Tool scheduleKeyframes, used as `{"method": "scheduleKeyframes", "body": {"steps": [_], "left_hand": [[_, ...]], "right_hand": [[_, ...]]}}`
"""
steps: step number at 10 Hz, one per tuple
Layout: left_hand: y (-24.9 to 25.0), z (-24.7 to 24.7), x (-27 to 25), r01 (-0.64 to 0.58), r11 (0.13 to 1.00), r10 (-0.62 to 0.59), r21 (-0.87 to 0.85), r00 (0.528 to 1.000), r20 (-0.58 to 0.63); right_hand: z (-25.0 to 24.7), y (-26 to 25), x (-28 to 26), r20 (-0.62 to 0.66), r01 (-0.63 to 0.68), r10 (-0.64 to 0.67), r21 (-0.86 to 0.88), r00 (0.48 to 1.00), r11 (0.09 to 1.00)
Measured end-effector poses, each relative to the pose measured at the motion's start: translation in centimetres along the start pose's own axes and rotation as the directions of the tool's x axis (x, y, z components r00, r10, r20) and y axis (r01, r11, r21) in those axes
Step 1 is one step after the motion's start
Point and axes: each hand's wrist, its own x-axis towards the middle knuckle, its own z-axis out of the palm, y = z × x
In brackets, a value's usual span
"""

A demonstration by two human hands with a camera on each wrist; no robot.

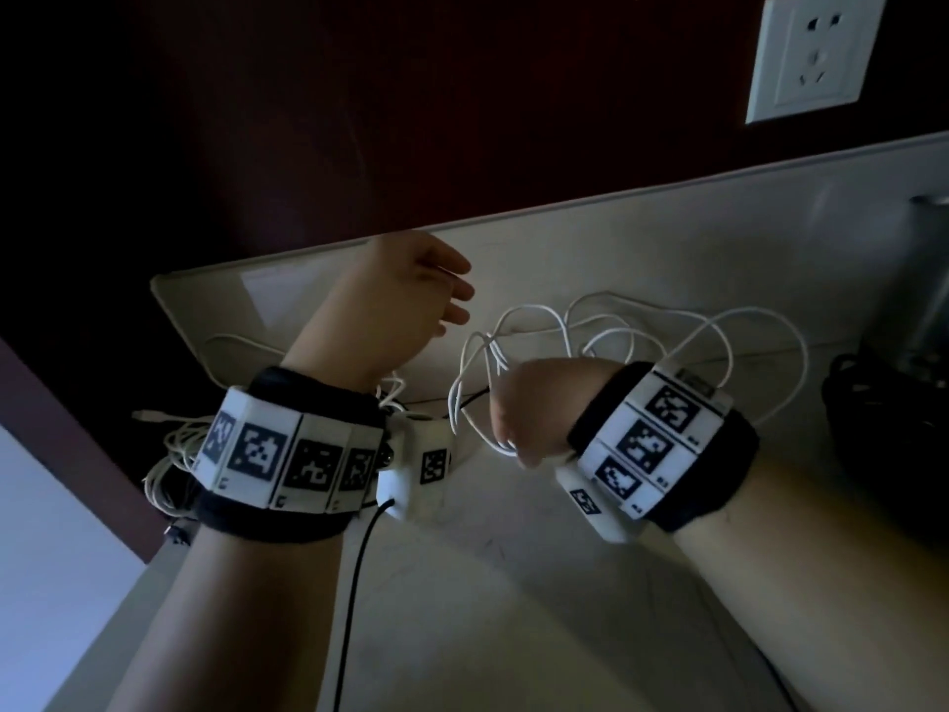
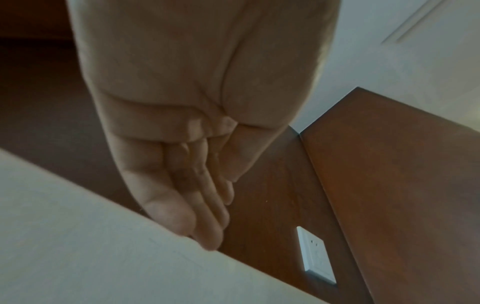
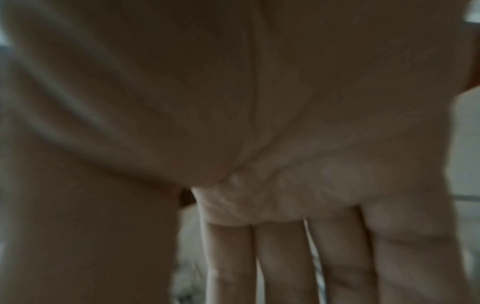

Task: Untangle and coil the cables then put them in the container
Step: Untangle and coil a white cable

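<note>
Tray (image 1: 215,295): one white cable | left hand (image 1: 405,300) spread, empty | right hand (image 1: 539,408) straight-fingered, empty

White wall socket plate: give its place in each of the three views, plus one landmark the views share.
Head view: the white rectangular wall socket plate sits top right, on the dark red-brown wall.
Left wrist view: lower right, on the same wall, beyond the left hand.
Right wrist view: not in it.
Shared landmark: the pale tabletop, lower left in the left wrist view.

Cables (image 1: 606,331) on counter (image 1: 513,583), right of tray (image 1: 205,300)
</note>
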Motion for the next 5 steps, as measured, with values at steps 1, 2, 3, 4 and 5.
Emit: {"method": "scheduleKeyframes", "body": {"steps": [1, 2, 3, 4, 5], "left_hand": [[0.2, 0.0, -0.4, -0.039, 0.998, 0.038, 0.056, 0.999, 0.02], [0.1, 0.3, -0.5, -0.063, 0.993, 0.057, 0.1, 0.997, 0.061], [0.1, 0.7, -0.6, -0.086, 0.989, 0.075, 0.119, 0.993, 0.09], [0.3, 0.8, -0.9, -0.14, 0.98, 0.113, 0.143, 0.977, 0.184], [0.3, 0.9, -1.1, -0.231, 0.92, 0.131, 0.315, 0.942, 0.308]], "right_hand": [[0.6, 0.1, -0.2, 0.038, -0.023, 0.026, -0.092, 0.999, 0.995], [0.3, 0.4, -0.6, 0.026, -0.005, 0.01, -0.202, 1.0, 0.979], [-0.1, 0.5, -0.8, 0.056, -0.002, 0.016, -0.229, 0.998, 0.973], [-1.8, 1.2, -1.0, -0.008, 0.055, -0.055, 0.002, 0.998, 0.998], [-4.6, 2.1, -2.3, -0.272, 0.196, -0.142, 0.182, 0.952, 0.964]]}}
